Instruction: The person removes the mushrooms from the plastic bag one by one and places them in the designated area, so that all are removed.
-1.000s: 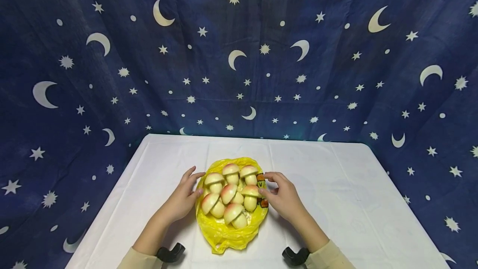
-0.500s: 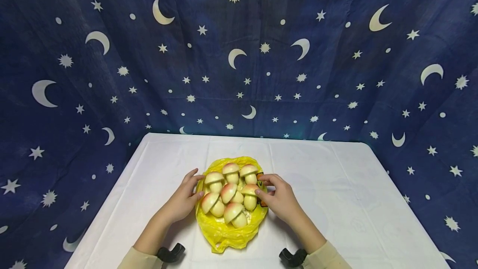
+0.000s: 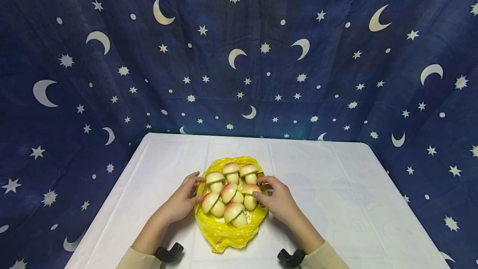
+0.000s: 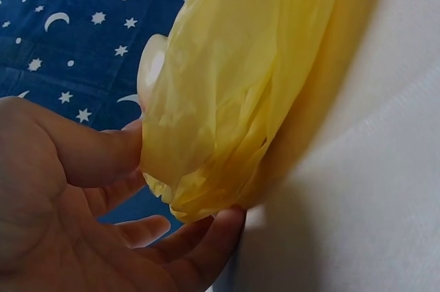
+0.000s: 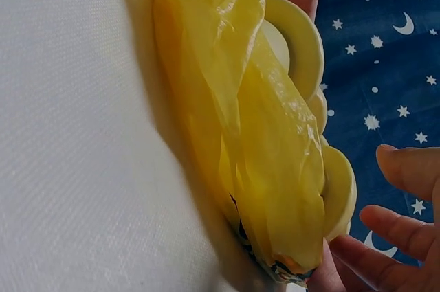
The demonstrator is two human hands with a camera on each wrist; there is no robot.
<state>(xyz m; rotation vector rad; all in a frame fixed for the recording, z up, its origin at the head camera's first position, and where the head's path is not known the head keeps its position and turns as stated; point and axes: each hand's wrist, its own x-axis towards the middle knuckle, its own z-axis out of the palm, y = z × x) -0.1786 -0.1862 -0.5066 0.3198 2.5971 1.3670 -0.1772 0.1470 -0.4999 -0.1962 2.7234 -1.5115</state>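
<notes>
A crinkled yellow plastic bag [image 3: 220, 233] lies on the table with its top rolled open. Several glossy cream mushrooms [image 3: 228, 193] with red-tinged caps sit inside it. My left hand [image 3: 181, 202] is at the bag's left side, fingers spread; in the left wrist view its thumb [image 4: 113, 158] touches the bag's edge and its fingertips reach the lower fold. My right hand [image 3: 281, 202] is at the bag's right side. Its thumb overlaps the rightmost mushroom [image 3: 250, 202] in the head view, but the right wrist view shows the thumb [image 5: 402, 168] apart from bag and mushrooms, with fingertips at the bag's edge.
A white cloth covers the table [image 3: 336, 190]. Behind it hangs a dark blue curtain [image 3: 209, 103] printed with moons and stars. Black curved pieces [image 3: 169, 253] are at both wrists, by the beige sleeves [image 3: 325, 256].
My right hand has shifted slightly left and toward me, farther over the bag's right edge. The left hand's fingers have lowered a little. Bag and mushrooms stay nearly in place.
</notes>
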